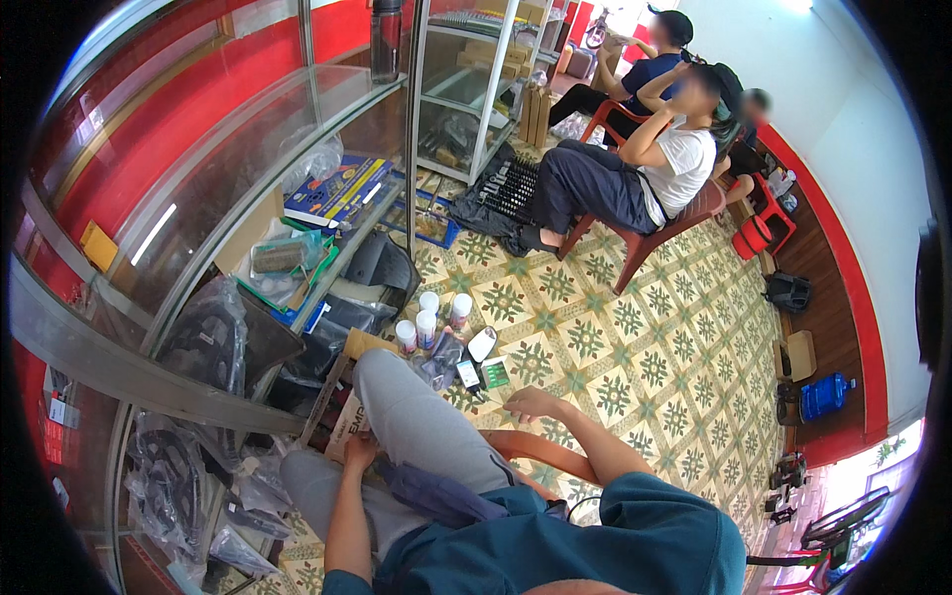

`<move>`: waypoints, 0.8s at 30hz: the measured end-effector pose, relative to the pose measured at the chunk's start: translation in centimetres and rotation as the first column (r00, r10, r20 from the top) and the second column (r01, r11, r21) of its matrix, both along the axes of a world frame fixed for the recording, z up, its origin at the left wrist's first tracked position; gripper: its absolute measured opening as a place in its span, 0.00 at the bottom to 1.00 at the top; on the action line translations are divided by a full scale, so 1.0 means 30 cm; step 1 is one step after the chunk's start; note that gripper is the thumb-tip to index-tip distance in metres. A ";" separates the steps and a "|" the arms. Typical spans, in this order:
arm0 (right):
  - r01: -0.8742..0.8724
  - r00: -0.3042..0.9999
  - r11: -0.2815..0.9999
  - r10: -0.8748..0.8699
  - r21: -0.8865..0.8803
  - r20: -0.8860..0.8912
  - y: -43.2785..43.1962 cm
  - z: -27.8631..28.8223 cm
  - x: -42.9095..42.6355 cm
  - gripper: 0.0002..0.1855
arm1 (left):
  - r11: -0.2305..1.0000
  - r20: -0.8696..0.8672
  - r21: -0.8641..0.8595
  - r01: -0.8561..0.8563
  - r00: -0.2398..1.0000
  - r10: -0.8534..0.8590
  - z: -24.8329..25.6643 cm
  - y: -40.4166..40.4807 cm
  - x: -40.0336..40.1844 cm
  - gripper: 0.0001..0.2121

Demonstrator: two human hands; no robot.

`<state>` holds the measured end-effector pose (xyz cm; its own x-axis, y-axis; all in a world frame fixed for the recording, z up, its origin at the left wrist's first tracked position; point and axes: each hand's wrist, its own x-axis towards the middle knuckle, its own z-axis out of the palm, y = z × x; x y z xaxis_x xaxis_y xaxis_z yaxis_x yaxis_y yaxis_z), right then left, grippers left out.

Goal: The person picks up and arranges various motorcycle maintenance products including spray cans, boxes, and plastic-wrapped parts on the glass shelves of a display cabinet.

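My left hand (361,452) lies between my knees, against a cardboard box (343,425) that bears printing; its fingers are partly hidden, so I cannot tell whether it grips the box. My right hand (533,404) hangs past the curved arm of a brown chair (547,448), fingers loosely bent with nothing in them. On the patterned tile floor beyond my knee stand several white capped containers (425,327). Beside them are a white rounded object (482,343), a small white labelled bottle (468,373), a green packet (494,372) and clear plastic wrapping (445,353).
A glass display case (260,141) runs along my left, with plastic-wrapped dark parts (167,476) low down. Ahead, a seated person (673,167) occupies a red-brown chair (643,242) near black wrapped parts (509,186). Other people sit farther back. A blue water jug (825,396) stands at the right wall.
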<state>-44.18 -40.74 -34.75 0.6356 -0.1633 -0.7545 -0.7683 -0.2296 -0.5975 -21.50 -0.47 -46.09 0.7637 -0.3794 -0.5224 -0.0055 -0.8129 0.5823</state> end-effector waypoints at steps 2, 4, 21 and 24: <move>0.008 1.000 1.000 -0.008 0.005 0.000 -0.005 -0.007 -0.015 0.25 | 1.000 0.004 -0.009 0.030 1.000 -0.030 0.024 -0.012 -0.008 0.20; 0.021 1.000 1.000 -0.021 0.008 -0.002 -0.001 -0.003 -0.018 0.25 | 1.000 0.003 -0.005 0.023 1.000 -0.023 0.038 -0.015 -0.011 0.20; 0.012 0.999 1.000 -0.011 -0.024 0.042 -0.003 -0.003 -0.015 0.26 | 0.991 0.069 -0.024 0.135 0.989 -0.133 -0.053 -0.008 0.008 0.21; 0.013 0.998 1.000 -0.012 -0.020 0.056 0.018 0.031 0.006 0.26 | 0.971 0.149 -0.062 0.232 0.964 -0.221 -0.138 0.042 0.037 0.20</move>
